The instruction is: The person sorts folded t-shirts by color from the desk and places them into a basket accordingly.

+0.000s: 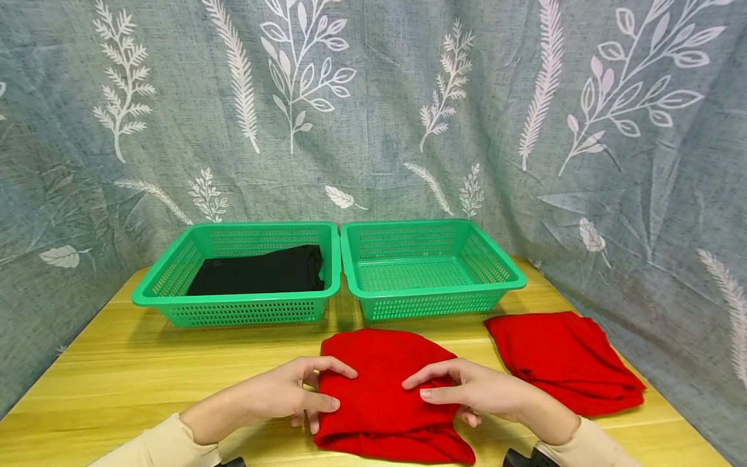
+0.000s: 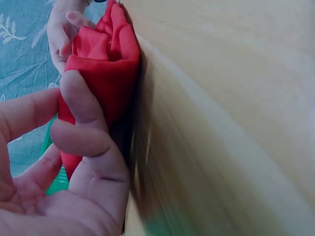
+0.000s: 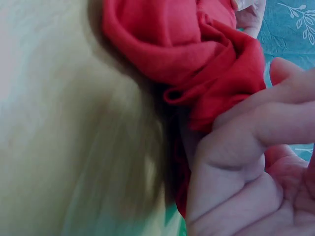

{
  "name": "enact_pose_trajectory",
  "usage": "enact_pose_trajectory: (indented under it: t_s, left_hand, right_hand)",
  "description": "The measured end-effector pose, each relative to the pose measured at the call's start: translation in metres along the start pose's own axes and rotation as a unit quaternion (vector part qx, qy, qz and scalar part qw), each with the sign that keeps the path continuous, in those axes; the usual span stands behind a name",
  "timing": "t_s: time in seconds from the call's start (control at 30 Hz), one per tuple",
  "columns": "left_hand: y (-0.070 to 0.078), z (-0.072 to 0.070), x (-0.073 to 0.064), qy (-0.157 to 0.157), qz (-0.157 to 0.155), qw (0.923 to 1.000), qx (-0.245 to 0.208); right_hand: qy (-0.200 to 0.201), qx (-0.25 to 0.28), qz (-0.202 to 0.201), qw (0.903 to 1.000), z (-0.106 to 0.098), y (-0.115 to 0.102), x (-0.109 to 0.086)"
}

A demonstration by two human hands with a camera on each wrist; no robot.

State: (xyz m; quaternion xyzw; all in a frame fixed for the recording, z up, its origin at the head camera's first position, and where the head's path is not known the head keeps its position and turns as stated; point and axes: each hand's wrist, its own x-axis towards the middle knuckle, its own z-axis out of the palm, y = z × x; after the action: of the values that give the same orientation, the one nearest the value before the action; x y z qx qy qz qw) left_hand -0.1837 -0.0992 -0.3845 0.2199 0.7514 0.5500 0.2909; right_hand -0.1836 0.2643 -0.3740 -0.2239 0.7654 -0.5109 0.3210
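Note:
A folded red cloth (image 1: pixel 385 383) lies on the table between my two hands, its near edge loosely bunched in layers. My left hand (image 1: pixel 286 392) is at its left side, with index finger and thumb resting on top. The lower fingers (image 2: pixel 81 98) bend loosely against the cloth's side in the left wrist view. On the opposite side, my right hand (image 1: pixel 475 389) has index finger and thumb over the top. Seen from the right wrist, the other right fingers (image 3: pixel 226 147) sit low at the rolled edge of the red fabric (image 3: pixel 216 69), their tips partly hidden.
A second folded red cloth (image 1: pixel 566 363) lies at the right table edge. Two green plastic baskets stand side by side at the back. Folded black fabric (image 1: pixel 257 272) lies in the left basket (image 1: pixel 239 310); the right basket (image 1: pixel 432 303) shows its bare floor. A patterned grey-blue curtain (image 1: pixel 373 117) hangs behind.

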Motion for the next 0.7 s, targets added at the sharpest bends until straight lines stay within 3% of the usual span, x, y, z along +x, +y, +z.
enact_pose_trajectory:
  t_s: [0.4,0.7]
  left_hand:
    - [0.0017,0.0065,0.0052,-0.011,-0.005,0.9999,-0.012]
    - [-0.0005,0.0094,0.0083,0.001,-0.008,0.9996,-0.029]
  right_hand:
    - [-0.004,0.017,0.004,0.9998,0.0031,0.0016,0.0051]
    - [-0.010,0.032,-0.001,0.9994,0.0034,0.0033,0.0070]
